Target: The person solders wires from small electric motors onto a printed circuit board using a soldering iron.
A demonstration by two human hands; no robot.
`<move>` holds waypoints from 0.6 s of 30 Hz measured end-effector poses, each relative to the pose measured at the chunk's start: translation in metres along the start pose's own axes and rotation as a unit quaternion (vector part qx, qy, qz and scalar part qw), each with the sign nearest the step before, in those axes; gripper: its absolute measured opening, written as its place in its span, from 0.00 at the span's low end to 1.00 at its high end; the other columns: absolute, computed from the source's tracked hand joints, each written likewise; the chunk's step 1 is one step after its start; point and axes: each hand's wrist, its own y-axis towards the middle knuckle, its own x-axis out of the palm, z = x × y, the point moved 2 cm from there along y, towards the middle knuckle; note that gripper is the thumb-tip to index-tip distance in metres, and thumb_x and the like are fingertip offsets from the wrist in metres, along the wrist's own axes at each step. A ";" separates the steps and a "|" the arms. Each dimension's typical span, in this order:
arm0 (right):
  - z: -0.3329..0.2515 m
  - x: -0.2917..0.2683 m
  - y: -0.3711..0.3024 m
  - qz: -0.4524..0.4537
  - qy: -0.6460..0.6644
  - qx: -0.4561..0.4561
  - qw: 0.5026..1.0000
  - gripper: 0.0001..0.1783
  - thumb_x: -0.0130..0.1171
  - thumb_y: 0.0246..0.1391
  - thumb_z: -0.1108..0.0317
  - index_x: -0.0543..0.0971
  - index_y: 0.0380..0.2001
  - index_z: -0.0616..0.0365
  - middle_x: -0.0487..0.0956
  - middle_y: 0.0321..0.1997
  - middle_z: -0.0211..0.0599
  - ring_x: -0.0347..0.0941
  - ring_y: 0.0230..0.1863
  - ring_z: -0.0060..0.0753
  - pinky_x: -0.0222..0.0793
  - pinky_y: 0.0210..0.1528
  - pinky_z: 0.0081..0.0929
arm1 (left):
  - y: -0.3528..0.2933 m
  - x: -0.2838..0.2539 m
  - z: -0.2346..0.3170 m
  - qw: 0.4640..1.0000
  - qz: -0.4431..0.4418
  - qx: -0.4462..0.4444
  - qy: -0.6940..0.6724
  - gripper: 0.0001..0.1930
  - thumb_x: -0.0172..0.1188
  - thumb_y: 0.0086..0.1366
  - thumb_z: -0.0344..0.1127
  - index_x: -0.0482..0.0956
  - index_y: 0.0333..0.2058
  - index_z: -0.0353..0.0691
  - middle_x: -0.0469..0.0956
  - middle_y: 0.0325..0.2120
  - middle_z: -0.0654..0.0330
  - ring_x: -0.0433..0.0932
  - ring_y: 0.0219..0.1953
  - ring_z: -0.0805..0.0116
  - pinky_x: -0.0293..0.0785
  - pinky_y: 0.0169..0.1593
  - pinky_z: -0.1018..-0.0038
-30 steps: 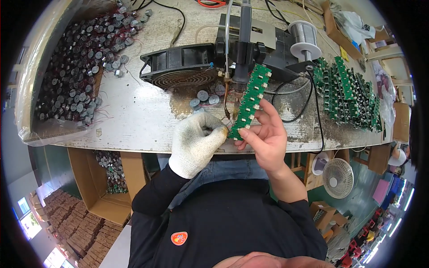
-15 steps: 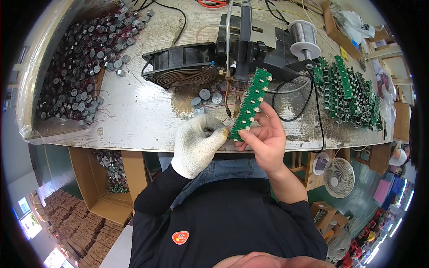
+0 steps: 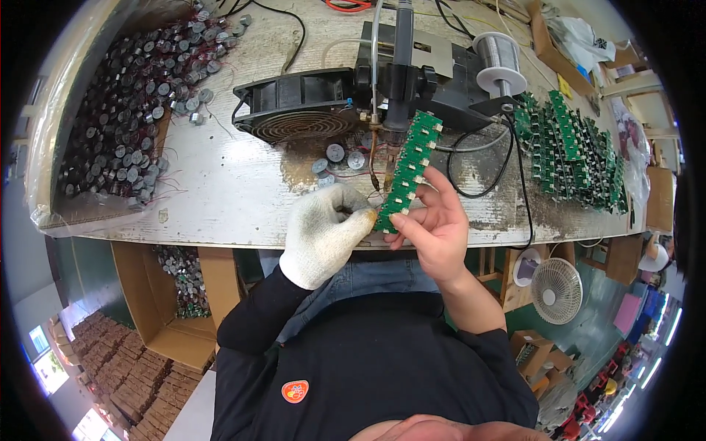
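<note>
Right hand (image 3: pixel 437 224): bare, gripping a green circuit board (image 3: pixel 409 173) between thumb and fingers, some fingertips out of my sight behind it.
Left hand (image 3: pixel 322 235): in a white knitted glove, curled, thumb and forefinger drawn close at the board's lower end; I cannot tell whether they pinch anything.
Board position: above the near edge of the surface (image 3: pixel 213 224), roughly midway along, tilted with its top to the right; a flat, narrow strip with small pale connectors.
Upright tool (image 3: pixel 398 95): thick grey handle; its lower end is hard for me to make out beside the board.
Loose discs (image 3: pixel 334 153): round, grey, partly hidden among thin wires.
Heap of grey cylinders (image 3: pixel 140 110): metallic, red-wired, along the surface's left edge, cut off at the top of my view.
Piled boards (image 3: pixel 577 158): green, overlapping, near the right edge.
</note>
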 end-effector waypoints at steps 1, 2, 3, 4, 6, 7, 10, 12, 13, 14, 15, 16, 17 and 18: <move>0.000 0.000 0.000 0.000 -0.001 0.000 1.000 0.37 0.55 0.49 0.87 0.55 0.62 0.61 0.72 0.47 0.47 0.78 0.29 0.30 0.77 0.25 0.18 | 0.001 0.000 -0.001 1.000 -0.005 0.002 -0.005 0.06 0.58 0.55 0.29 0.78 0.28 0.32 0.77 0.21 0.61 0.73 0.25 0.79 0.69 0.29 0.80; 0.001 0.000 0.000 0.002 0.004 -0.001 1.000 0.37 0.55 0.49 0.87 0.55 0.62 0.61 0.72 0.47 0.47 0.78 0.29 0.30 0.77 0.25 0.18 | 0.000 0.000 -0.002 1.000 -0.005 0.003 -0.006 0.06 0.58 0.55 0.29 0.78 0.28 0.32 0.77 0.21 0.61 0.73 0.25 0.79 0.69 0.29 0.80; 0.000 0.000 0.000 0.003 0.009 -0.003 1.000 0.37 0.55 0.49 0.87 0.56 0.62 0.62 0.72 0.47 0.47 0.78 0.29 0.30 0.77 0.25 0.18 | 0.001 0.000 -0.002 1.000 -0.005 0.005 -0.018 0.05 0.58 0.55 0.29 0.78 0.28 0.32 0.77 0.21 0.61 0.73 0.25 0.79 0.69 0.29 0.80; 0.000 0.000 0.001 0.003 0.008 -0.004 1.000 0.37 0.55 0.49 0.87 0.56 0.62 0.62 0.72 0.47 0.47 0.78 0.29 0.30 0.77 0.25 0.18 | 0.001 0.000 -0.002 0.999 -0.006 0.007 -0.031 0.05 0.58 0.55 0.29 0.78 0.28 0.32 0.77 0.21 0.61 0.73 0.25 0.79 0.69 0.29 0.80; 0.001 0.001 0.001 0.004 -0.004 0.006 1.000 0.38 0.54 0.48 0.88 0.54 0.62 0.62 0.70 0.52 0.52 0.78 0.28 0.33 0.75 0.22 0.20 | 0.001 0.001 -0.003 0.999 -0.001 0.002 -0.054 0.05 0.58 0.55 0.29 0.78 0.27 0.31 0.77 0.21 0.61 0.73 0.25 0.79 0.69 0.29 0.80; -0.001 0.001 0.001 0.004 -0.005 0.005 1.000 0.38 0.54 0.48 0.88 0.54 0.62 0.62 0.70 0.52 0.52 0.78 0.28 0.33 0.75 0.22 0.20 | 0.000 0.001 -0.004 0.997 0.003 -0.006 -0.077 0.05 0.58 0.55 0.29 0.78 0.27 0.31 0.77 0.21 0.62 0.72 0.25 0.80 0.69 0.29 0.80; -0.004 0.002 0.002 0.002 -0.008 0.008 1.000 0.38 0.53 0.48 0.88 0.54 0.62 0.62 0.70 0.52 0.52 0.78 0.28 0.33 0.75 0.22 0.20 | 0.000 0.003 0.004 0.996 0.003 -0.009 -0.094 0.05 0.58 0.55 0.28 0.78 0.27 0.31 0.76 0.21 0.62 0.72 0.25 0.80 0.69 0.29 0.80; -0.001 0.000 0.002 0.000 0.001 -0.002 1.000 0.38 0.53 0.49 0.88 0.54 0.62 0.62 0.70 0.51 0.51 0.78 0.28 0.33 0.75 0.22 0.21 | 0.001 0.002 -0.001 0.996 0.001 -0.013 -0.091 0.05 0.58 0.55 0.28 0.77 0.27 0.31 0.76 0.21 0.62 0.72 0.25 0.80 0.69 0.29 0.80; 0.000 0.000 0.003 -0.001 0.000 -0.003 1.000 0.38 0.53 0.49 0.88 0.54 0.62 0.62 0.70 0.51 0.51 0.78 0.28 0.33 0.75 0.22 0.21 | 0.002 0.002 -0.004 0.996 -0.001 -0.018 -0.088 0.05 0.58 0.55 0.28 0.77 0.27 0.31 0.76 0.20 0.63 0.72 0.25 0.80 0.68 0.29 0.81; 0.003 0.000 0.003 -0.004 0.004 -0.002 1.000 0.37 0.54 0.49 0.88 0.55 0.62 0.62 0.71 0.49 0.48 0.78 0.29 0.30 0.76 0.23 0.20 | 0.002 0.002 -0.006 0.996 0.000 -0.017 -0.088 0.05 0.58 0.55 0.28 0.77 0.27 0.31 0.76 0.20 0.63 0.72 0.25 0.80 0.68 0.29 0.81; 0.004 -0.001 0.002 -0.004 0.006 0.000 1.000 0.36 0.54 0.50 0.87 0.56 0.61 0.62 0.72 0.47 0.45 0.78 0.29 0.28 0.76 0.25 0.18 | 0.002 0.003 -0.009 0.996 0.000 -0.017 -0.087 0.05 0.58 0.55 0.28 0.77 0.27 0.31 0.76 0.20 0.63 0.72 0.24 0.80 0.68 0.29 0.81; 0.005 -0.001 0.001 -0.003 0.005 -0.001 1.000 0.36 0.54 0.50 0.87 0.56 0.61 0.62 0.72 0.47 0.45 0.78 0.29 0.28 0.76 0.25 0.18 | 0.001 0.003 -0.010 0.996 -0.001 -0.016 -0.085 0.05 0.59 0.55 0.28 0.77 0.27 0.31 0.76 0.20 0.63 0.72 0.24 0.80 0.68 0.28 0.81; 0.006 -0.002 0.001 0.000 0.006 0.000 1.000 0.36 0.54 0.50 0.87 0.56 0.61 0.62 0.72 0.47 0.45 0.78 0.29 0.28 0.76 0.25 0.18 | 0.002 0.003 -0.010 0.996 -0.002 -0.015 -0.086 0.05 0.59 0.55 0.28 0.77 0.27 0.31 0.76 0.20 0.63 0.72 0.24 0.80 0.68 0.28 0.81; 0.005 -0.002 0.000 0.002 0.007 0.002 1.000 0.36 0.54 0.50 0.87 0.56 0.61 0.62 0.72 0.47 0.45 0.78 0.29 0.27 0.76 0.25 0.18 | 0.001 0.003 -0.009 0.997 -0.002 -0.012 -0.073 0.06 0.59 0.56 0.28 0.77 0.28 0.31 0.76 0.20 0.62 0.72 0.24 0.80 0.68 0.28 0.81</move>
